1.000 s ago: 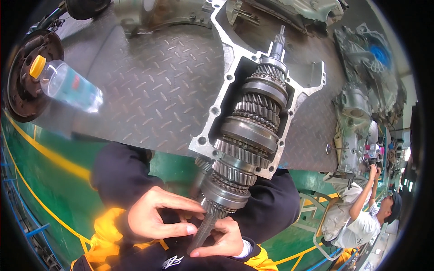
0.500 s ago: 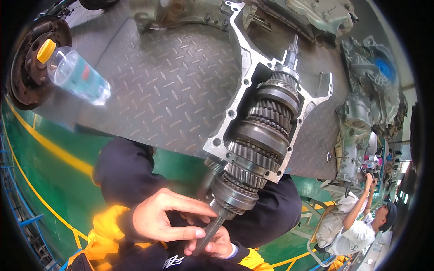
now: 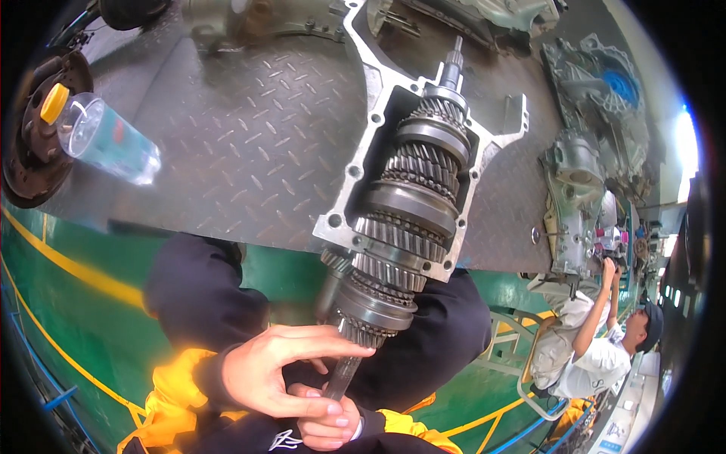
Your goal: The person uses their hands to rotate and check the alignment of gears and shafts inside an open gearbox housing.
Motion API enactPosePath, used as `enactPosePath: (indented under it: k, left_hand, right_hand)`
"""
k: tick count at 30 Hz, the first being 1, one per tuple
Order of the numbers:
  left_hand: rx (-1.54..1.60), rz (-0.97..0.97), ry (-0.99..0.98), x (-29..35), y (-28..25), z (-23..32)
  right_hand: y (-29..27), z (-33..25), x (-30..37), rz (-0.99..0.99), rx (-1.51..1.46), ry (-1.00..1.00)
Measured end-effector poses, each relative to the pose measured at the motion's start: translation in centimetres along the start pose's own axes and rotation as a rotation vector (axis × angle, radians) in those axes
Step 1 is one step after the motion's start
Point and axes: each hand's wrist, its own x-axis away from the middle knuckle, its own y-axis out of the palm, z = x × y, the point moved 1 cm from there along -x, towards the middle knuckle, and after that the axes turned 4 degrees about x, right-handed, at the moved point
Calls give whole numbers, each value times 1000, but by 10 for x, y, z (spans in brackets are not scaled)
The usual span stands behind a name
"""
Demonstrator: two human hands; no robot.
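Observation:
A gear shaft (image 3: 418, 198) carrying several gears and rings lies in an open cast-metal gearbox housing (image 3: 354, 172), its near end jutting past the table edge toward me. My right hand (image 3: 327, 425) is closed around the bare tip of the shaft, partly hidden behind my left hand. My left hand (image 3: 268, 371) reaches over the near end with fingers stretched and apart. Its index finger touches the small gear (image 3: 365, 333) behind the large ring, and its thumb lies by my right hand. A second, shorter shaft (image 3: 330, 291) runs alongside, under the housing edge.
The housing rests on a tread-plate metal table (image 3: 249, 144). A clear bottle with a yellow cap (image 3: 110, 140) lies at left against a rusty brake drum (image 3: 45, 129). More metal casings (image 3: 578, 163) stand at right. A seated person in a white shirt (image 3: 582, 359) works beyond them.
The view has shifted, so the housing and table sit further left and higher. My right hand has closed nearer the shaft's tip, and my left index finger now rests on the small gear.

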Motion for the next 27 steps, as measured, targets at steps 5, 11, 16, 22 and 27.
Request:
enactPosePath:
  k: [5,11,16,22,27]
  left_hand:
    - [-28,-19,72,-2,1,3]
    - [-41,-47,87,-1,0,7]
    - [-138,6,40,-4,2,10]
    - [-153,-4,31,-1,4,5]
    - [-141,-19,28,-2,4,3]
  right_hand:
    - [-7,2,11,216,533,-237]
    - [-10,4,17,296,606,-256]
    - [-36,12,18,99,251,-213]
    - [-5,14,-13,-125,-153,122]
    - [-7,8,-19,-154,-211,267]
